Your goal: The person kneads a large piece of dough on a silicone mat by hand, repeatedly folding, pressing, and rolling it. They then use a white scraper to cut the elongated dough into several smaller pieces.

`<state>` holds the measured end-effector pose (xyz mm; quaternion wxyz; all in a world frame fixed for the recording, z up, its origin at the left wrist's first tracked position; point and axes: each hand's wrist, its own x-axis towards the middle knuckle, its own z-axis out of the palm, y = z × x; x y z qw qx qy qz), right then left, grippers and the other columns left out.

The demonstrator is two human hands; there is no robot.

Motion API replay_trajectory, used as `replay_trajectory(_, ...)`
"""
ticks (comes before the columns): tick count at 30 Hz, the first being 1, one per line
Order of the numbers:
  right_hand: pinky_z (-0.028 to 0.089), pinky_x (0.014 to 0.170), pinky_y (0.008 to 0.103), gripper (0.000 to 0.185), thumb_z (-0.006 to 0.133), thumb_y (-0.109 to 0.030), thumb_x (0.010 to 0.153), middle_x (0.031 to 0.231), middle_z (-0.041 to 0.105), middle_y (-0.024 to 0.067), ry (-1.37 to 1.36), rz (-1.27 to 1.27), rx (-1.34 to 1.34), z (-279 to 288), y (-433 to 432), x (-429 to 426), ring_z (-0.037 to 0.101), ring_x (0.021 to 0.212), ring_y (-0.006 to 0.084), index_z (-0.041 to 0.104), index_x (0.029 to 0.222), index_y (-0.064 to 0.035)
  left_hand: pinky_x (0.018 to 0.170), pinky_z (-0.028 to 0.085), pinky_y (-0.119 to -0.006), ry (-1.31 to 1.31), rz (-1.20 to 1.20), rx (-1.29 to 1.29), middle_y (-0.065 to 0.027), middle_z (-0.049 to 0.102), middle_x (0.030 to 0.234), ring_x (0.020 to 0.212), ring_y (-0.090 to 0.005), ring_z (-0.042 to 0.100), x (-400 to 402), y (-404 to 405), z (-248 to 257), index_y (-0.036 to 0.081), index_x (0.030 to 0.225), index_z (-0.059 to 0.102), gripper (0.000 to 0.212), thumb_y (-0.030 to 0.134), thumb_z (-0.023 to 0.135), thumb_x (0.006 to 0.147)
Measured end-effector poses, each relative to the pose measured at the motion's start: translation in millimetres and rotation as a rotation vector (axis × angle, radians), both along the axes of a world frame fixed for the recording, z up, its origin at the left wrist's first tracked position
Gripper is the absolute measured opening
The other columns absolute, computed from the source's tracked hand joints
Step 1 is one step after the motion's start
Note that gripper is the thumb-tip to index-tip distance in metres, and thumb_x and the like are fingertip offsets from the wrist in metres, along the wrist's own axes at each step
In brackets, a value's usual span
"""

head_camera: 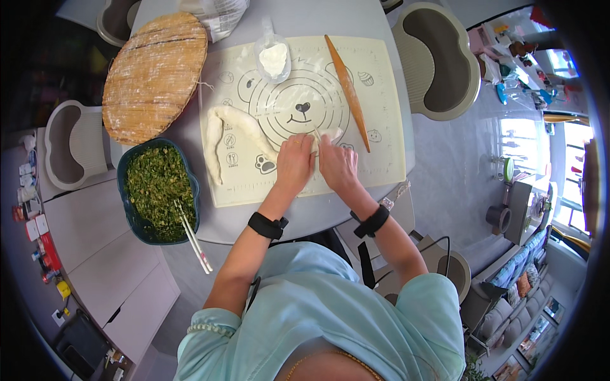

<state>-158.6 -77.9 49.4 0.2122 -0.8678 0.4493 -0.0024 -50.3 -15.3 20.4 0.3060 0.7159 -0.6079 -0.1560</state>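
Note:
A long rope of white dough (240, 120) lies bent on the printed pastry mat (383, 166), and its near end runs under my left hand (295, 159). The fingers of that hand press on the dough. Close beside it, my right hand (338, 161) grips a thin, pale, blade-like tool (316, 131); its exact kind is mostly hidden by the fingers. A further piece of dough (332, 134) shows just beyond the right fingertips. On the mat's right side lies a tapered wooden rolling pin (348, 93). A clear scoop of white flour (273, 60) rests at the far edge.
To the left stands a dark blue basin (122, 190) of chopped green filling (157, 188), with chopsticks (194, 243) leaning over its rim. Behind it is a round, floured reed board (155, 78). A plastic bag (219, 16) sits at the back. Chairs (438, 62) surround the table.

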Motion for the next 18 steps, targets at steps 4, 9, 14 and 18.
replay_trajectory(4,0.045,0.06,0.0496,0.008,0.046,-0.011,0.084,0.066,0.061,0.0206,-0.001,-0.091,0.026,0,-16,6,0.061,0.067,0.0395,0.049,0.087,-0.005,0.086,0.042,-0.039,0.112,0.083,0.008,-0.0157,0.055,0.105,0.098,-0.0334,0.051,9,10,-2,0.002,0.107,0.053,0.038,0.005,0.066,0.072)
replay_trajectory(9,0.044,0.052,0.0466,0.015,0.049,-0.021,0.089,0.059,0.059,0.0169,-0.125,-0.107,-0.055,20,-5,-11,0.06,0.057,0.0363,0.05,0.086,-0.0059,0.085,0.043,-0.04,0.061,0.127,-0.037,-0.0157,0.057,0.102,0.097,-0.0339,0.052,22,19,8,0.001,0.108,0.053,0.038,0.003,0.066,0.072)
replay_trajectory(14,0.042,0.045,0.043,0.017,0.052,-0.024,0.089,0.053,0.056,0.0126,-0.159,-0.062,-0.11,23,26,-28,0.057,0.05,0.0333,0.051,0.085,-0.0073,0.079,0.046,-0.04,0.161,0.116,0.043,-0.0142,0.057,0.102,0.101,-0.0327,0.051,27,29,-1,0.002,0.107,0.054,0.036,0.006,0.066,0.073)
replay_trajectory(18,0.043,0.046,0.0431,0.016,0.052,-0.023,0.089,0.055,0.057,0.0115,-0.165,-0.046,-0.107,23,36,-32,0.058,0.051,0.0329,0.05,0.085,-0.0075,0.078,0.046,-0.04,0.32,0.137,0.204,-0.013,0.057,0.104,0.102,-0.0315,0.05,23,17,7,0.003,0.106,0.055,0.031,0.008,0.065,0.076)
